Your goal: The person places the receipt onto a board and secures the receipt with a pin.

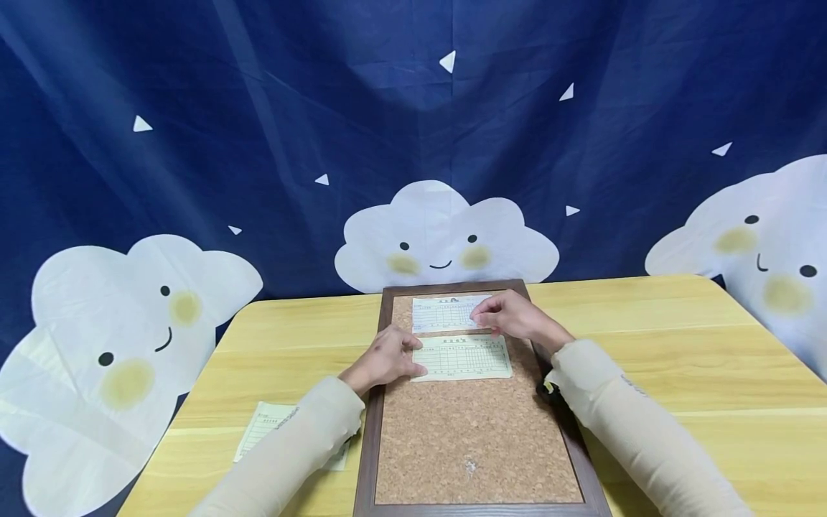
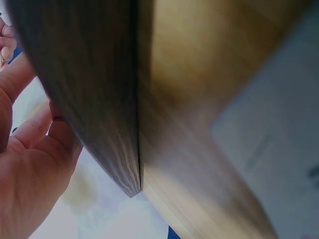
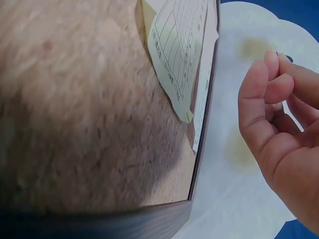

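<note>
A cork board [image 1: 478, 438] in a dark wooden frame bears two printed paper slips, one above the other. My right hand [image 1: 507, 314] is over the right end of the upper slip [image 1: 442, 314], with thumb and fingertips drawn together. In the right wrist view the right hand [image 3: 284, 114] shows the same pinch; anything between the fingertips is hidden. My left hand [image 1: 390, 355], fingers spread, touches the left end of the lower slip [image 1: 474, 357]. In the left wrist view the left hand [image 2: 35, 159] is beside the dark frame [image 2: 94, 89].
Small shiny clear pieces [image 1: 470, 468] lie low on the cork. More paper slips [image 1: 258, 429] lie left of the board, partly under my left sleeve [image 1: 284, 452]. A small black and yellow object [image 1: 549, 388] is by the right frame edge. Behind the wooden table [image 1: 678, 345] hangs a blue cloth [image 1: 291, 86].
</note>
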A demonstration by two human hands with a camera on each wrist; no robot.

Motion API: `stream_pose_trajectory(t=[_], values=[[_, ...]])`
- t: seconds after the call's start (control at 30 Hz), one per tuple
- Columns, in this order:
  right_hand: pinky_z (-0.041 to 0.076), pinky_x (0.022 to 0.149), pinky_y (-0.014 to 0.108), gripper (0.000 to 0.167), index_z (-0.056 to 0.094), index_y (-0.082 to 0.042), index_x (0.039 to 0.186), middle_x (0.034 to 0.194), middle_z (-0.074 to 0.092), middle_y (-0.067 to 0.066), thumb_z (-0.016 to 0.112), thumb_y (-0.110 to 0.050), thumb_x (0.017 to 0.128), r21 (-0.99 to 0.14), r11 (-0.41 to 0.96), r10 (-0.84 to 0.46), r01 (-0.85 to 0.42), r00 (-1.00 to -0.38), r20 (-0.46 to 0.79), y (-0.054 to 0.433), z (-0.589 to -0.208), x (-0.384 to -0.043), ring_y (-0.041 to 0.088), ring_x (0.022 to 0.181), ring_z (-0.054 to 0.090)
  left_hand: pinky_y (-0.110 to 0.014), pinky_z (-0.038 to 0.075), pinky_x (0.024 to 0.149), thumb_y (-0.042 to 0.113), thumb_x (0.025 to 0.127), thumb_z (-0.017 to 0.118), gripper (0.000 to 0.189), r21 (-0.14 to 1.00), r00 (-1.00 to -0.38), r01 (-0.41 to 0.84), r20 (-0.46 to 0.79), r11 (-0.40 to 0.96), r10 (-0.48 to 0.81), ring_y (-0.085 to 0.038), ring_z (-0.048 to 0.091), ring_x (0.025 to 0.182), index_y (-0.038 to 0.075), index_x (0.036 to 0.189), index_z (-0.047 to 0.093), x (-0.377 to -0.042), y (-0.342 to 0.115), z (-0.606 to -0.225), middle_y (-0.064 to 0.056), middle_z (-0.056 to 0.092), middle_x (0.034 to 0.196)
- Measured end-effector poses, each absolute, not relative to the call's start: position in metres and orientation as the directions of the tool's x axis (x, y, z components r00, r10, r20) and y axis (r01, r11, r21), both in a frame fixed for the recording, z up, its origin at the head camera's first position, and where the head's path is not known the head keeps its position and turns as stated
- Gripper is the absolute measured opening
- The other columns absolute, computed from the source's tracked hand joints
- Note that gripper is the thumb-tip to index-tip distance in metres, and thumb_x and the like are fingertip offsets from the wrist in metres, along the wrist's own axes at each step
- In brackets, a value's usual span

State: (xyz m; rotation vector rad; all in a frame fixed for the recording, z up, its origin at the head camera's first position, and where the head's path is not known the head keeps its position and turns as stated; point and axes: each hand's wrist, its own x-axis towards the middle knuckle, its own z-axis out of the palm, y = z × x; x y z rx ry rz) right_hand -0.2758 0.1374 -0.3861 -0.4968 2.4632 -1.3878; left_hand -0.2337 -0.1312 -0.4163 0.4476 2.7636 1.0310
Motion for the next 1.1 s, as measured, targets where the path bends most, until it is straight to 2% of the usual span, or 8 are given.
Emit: stream_pose_trajectory(t=[0.27,0.57,0.83,1.1], values=[[0.058,0.072,0.040,0.021,0.070,0.010,0.110,0.092,0.069,0.018,0.065,-0.007,0.097,-0.881,0.457,-0.429,-0.118,-0.897,-0.103,0.132,-0.387,-0.277,0.020,0.079,0.063,-0.039,0.046,0.090,0.011,0.071,0.092,0.044,0.654,-0.941,0.243,-0.022,0.717,0.338,-0.019,0.051,0.098,0.000,0.110,0.075,-0.234,-0.132,-0.417,-0.007,0.060,0.107],[0.058,0.072,0.038,0.022,0.068,0.011,0.113,0.090,0.067,0.015,0.062,-0.006,0.099,-0.903,0.428,-0.442,-0.040,-0.880,-0.171,0.125,-0.387,-0.277,0.027,0.084,0.064,-0.038,0.046,0.087,0.012,0.072,0.091,0.045,0.667,-0.942,0.233,-0.028,0.708,0.335,-0.018,0.049,0.094,0.000,0.112,0.074,-0.235,-0.132,-0.418,-0.006,0.059,0.108],[0.056,0.066,0.031,0.020,0.069,0.010,0.111,0.085,0.066,0.008,0.063,-0.004,0.097,-0.899,0.438,-0.438,-0.013,-0.876,-0.201,0.120,-0.390,-0.279,0.021,0.077,0.062,-0.037,0.046,0.088,0.011,0.071,0.092,0.045,0.657,-0.945,0.234,-0.022,0.717,0.328,-0.018,0.050,0.094,0.000,0.111,0.074,-0.235,-0.132,-0.420,-0.007,0.059,0.107],[0.057,0.066,0.031,0.020,0.068,0.012,0.112,0.086,0.066,0.013,0.060,-0.001,0.099,-0.900,0.434,-0.449,0.020,-0.862,-0.236,0.115,-0.391,-0.280,0.018,0.071,0.060,-0.037,0.046,0.088,0.011,0.070,0.092,0.045,0.647,-0.943,0.250,-0.008,0.720,0.334,-0.018,0.051,0.095,0.000,0.109,0.075,-0.234,-0.132,-0.420,-0.007,0.060,0.107]])
